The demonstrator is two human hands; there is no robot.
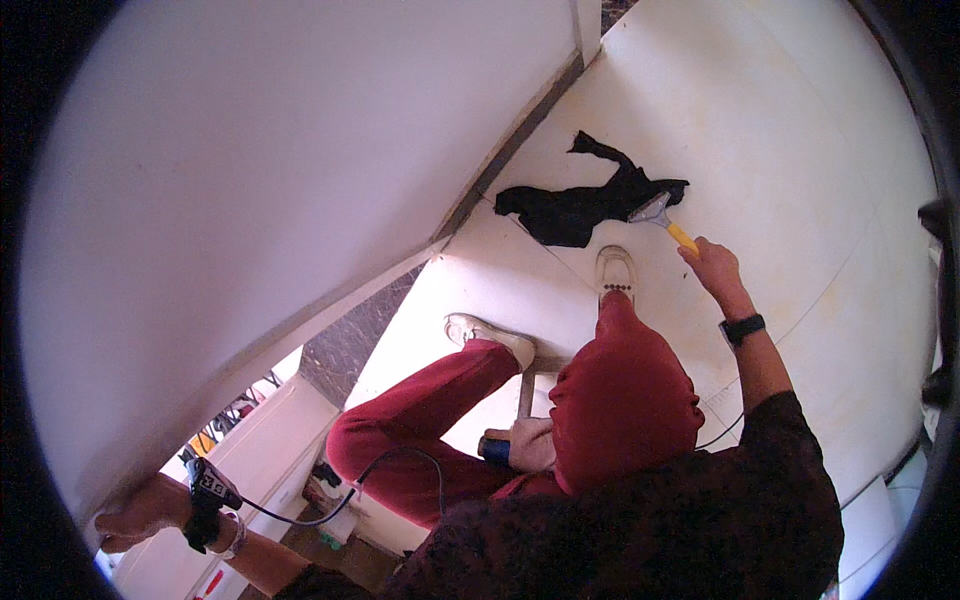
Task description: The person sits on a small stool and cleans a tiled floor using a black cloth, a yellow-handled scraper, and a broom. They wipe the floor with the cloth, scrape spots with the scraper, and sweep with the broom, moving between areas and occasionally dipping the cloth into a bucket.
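My right hand (711,268) grips the yellow handle of a scraper (681,237). The scraper's wide metal head touches the edge of a black cloth (577,206), which lies crumpled on the pale tiled floor (795,172). One strip of the cloth sticks out toward the wall. Far off to the lower left, my left hand (142,514) is against the edge of a large white panel or wall (285,150). Whether its fingers grip that edge cannot be made out. A black device with a cable (214,487) is strapped to the left wrist.
My shoes stand on the floor, one close below the cloth. A stool leg (527,394) shows between my legs. Dark marble-like skirting (517,142) runs along the panel's foot. A white ledge or drawer front (247,457) lies at lower left, with assorted items behind it. The cable loops over my thigh.
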